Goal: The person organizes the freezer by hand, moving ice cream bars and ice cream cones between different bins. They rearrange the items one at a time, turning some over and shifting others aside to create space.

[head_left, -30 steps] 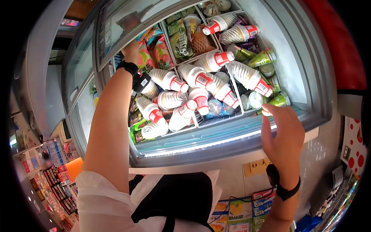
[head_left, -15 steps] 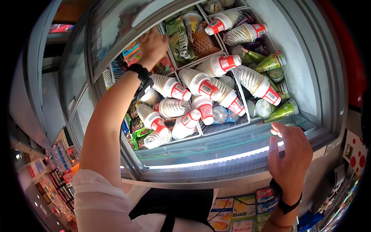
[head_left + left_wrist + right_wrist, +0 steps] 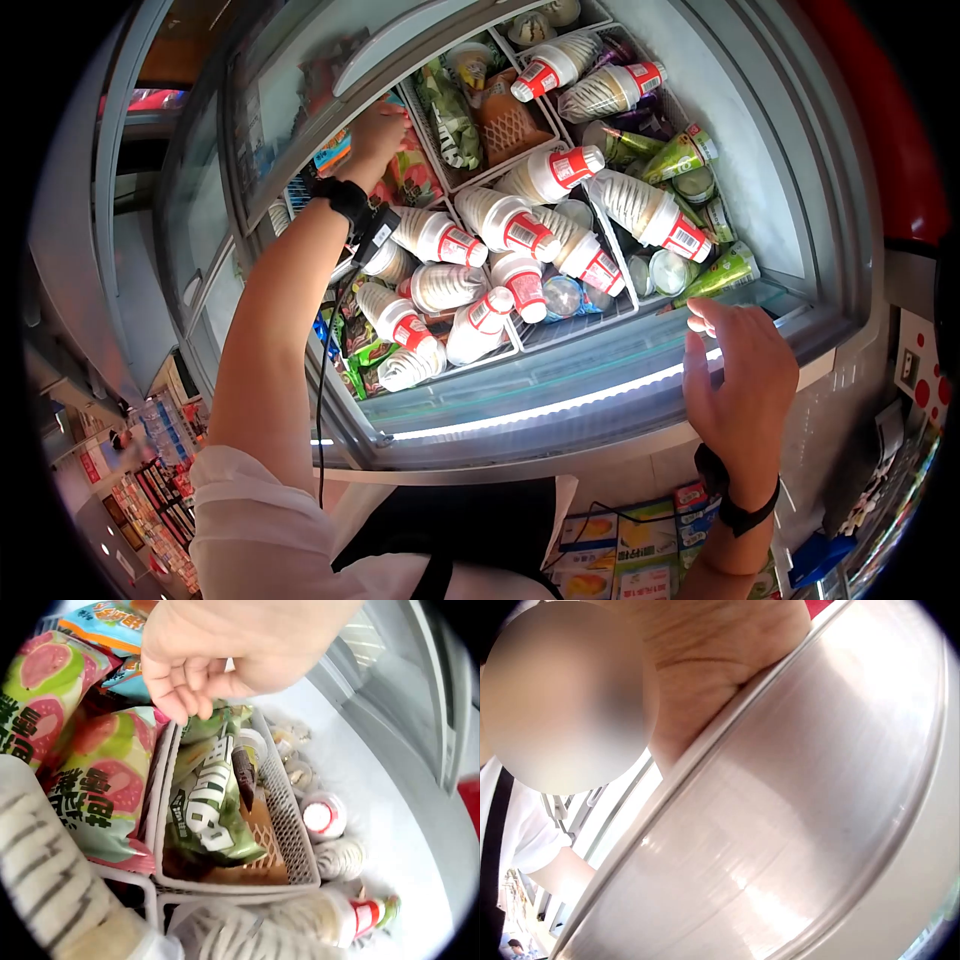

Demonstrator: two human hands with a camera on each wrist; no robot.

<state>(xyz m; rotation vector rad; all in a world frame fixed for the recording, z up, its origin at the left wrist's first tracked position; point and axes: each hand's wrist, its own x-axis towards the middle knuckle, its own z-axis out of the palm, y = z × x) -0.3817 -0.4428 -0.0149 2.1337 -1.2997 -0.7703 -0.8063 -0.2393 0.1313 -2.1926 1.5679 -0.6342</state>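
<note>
My left hand (image 3: 378,138) reaches into the freezer over packets with pink fruit pictures (image 3: 105,784). In the left wrist view, this hand's loosely bent fingers (image 3: 178,694) hang close above the top of a green ice cream packet (image 3: 214,799), with nothing seen between them. That packet lies in a white basket (image 3: 294,825) beside a brown waffle-patterned packet (image 3: 515,122). My right hand (image 3: 745,375) is at the freezer's front right edge, fingers relaxed and empty. The right wrist view shows its heel (image 3: 720,652) resting on the metal rim (image 3: 780,817).
Several wrapped cones (image 3: 505,222) with red-and-white ends lie across the wire baskets. Green cones (image 3: 680,155) lie at the right. A sliding glass lid (image 3: 330,75) covers the upper left, near my left forearm. A cable (image 3: 320,400) hangs beside that arm.
My left hand came out from by the lid's edge, moved right with spread fingers, then drew back slightly left. The green packet in the white basket has shifted. My right hand stays at the edge.
</note>
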